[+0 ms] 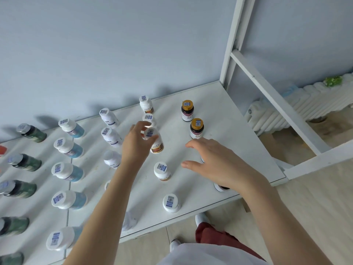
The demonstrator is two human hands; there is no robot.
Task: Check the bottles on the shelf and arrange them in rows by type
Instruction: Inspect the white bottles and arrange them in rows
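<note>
My left hand (136,142) pinches the white cap of a brown-labelled bottle (155,144) in the middle of the white shelf (229,131). More white-capped bottles of that kind stand in a line behind it (146,105) and in front of it (162,171). My right hand (214,165) hovers above the shelf with fingers spread, holding nothing. Just beyond its fingertips stand two dark bottles with gold caps (196,128). A dark bottle (220,187) is partly hidden under my right wrist.
Rows of white bottles (110,136), blue-labelled bottles (67,172) and green bottles (24,162) fill the shelf's left side. A white frame post (235,39) rises at the back right corner. A radiator (298,109) stands by the wall on the right.
</note>
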